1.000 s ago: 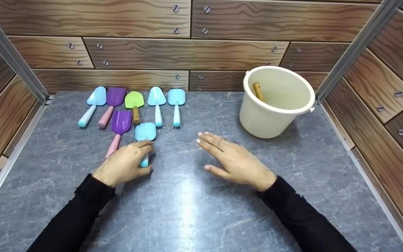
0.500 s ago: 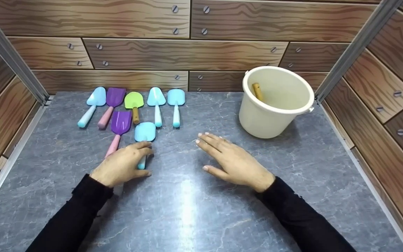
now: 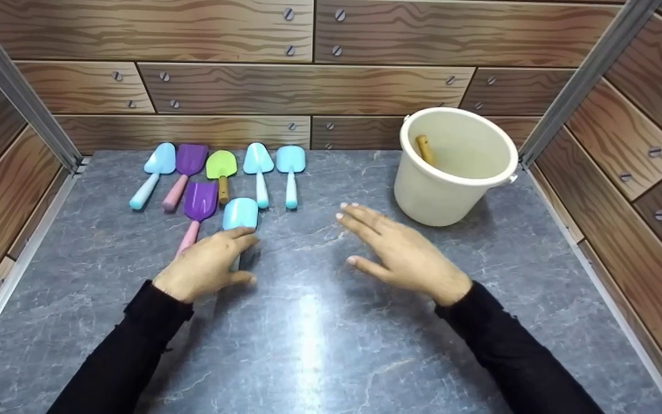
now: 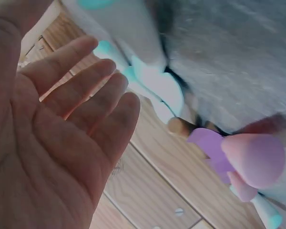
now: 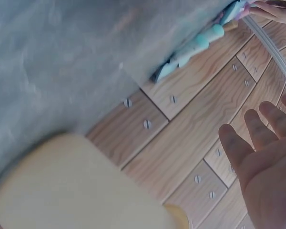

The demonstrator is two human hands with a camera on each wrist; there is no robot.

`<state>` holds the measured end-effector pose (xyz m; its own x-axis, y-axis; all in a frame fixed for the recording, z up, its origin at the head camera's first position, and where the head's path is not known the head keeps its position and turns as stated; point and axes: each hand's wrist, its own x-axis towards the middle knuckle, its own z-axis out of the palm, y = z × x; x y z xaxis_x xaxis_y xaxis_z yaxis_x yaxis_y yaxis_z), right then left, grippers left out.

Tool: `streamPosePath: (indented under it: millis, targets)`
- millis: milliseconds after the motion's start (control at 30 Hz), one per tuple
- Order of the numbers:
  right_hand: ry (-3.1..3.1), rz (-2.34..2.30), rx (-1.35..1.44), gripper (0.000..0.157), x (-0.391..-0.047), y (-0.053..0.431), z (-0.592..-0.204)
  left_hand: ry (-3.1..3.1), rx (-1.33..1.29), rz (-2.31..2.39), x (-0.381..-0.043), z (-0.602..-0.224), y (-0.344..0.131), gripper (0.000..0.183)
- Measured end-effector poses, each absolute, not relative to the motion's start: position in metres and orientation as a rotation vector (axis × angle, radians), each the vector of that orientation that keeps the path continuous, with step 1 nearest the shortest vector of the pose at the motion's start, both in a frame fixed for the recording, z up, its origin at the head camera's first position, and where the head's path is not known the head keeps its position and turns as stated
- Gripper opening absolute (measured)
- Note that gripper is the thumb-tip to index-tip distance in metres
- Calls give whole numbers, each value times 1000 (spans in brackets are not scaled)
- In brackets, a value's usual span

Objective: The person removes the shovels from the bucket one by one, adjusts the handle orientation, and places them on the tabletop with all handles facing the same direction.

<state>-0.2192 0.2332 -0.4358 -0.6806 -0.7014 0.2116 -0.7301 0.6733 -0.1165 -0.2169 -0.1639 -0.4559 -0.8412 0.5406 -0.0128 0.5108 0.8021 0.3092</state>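
Note:
My left hand (image 3: 207, 261) is over the handle of a light blue toy shovel (image 3: 241, 214), hiding most of that handle. Its fingers are spread and relaxed in the left wrist view, with the shovel's pale handle (image 4: 128, 33) lying beyond the fingertips. Just left of this hand lies a purple shovel (image 3: 200, 200) with a pink handle. My right hand (image 3: 403, 253) hovers with straight fingers in front of the cream bucket (image 3: 434, 198). Nothing is in its grasp. A brown wooden handle (image 3: 424, 150) sticks up inside the bucket.
Along the back wall lie several more shovels: a light blue one (image 3: 160, 159) at far left, a purple one (image 3: 191, 159), a green one (image 3: 221, 165), and two light blue ones (image 3: 258, 158) toward the middle. Wood-print panels (image 3: 222, 86) enclose the grey marbled table (image 3: 331, 351).
My right hand has shifted slightly right and toward the back. My left hand has spread its thumb and fingers a little, and the light blue shovel's blade has tilted and moved slightly back.

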Motion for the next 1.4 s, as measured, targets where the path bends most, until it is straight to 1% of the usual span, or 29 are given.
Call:
streamPosePath:
  millis: [200,567,767,933,1133,1400]
  targets:
    - [-2733,234,1120,78,-223,241,-410,2994,965,464,-222,-453,-149,72]
    - [-2755,202,1045,79,-238,250,-363,3175,1058,569,-229,-445,-120,73]
    - [-2783,190,968,74,-249,255,-340,3226,1028,558,-233,-437,-105,76]
    - [-2840,193,891,72,-260,261,-323,3233,996,607,-235,-430,-91,74]
    - [-2928,257,768,70,-282,272,-308,3234,1040,619,-236,-428,-78,73]
    - [-3009,339,545,62,-309,289,-301,3216,1084,633,-234,-432,-64,73]
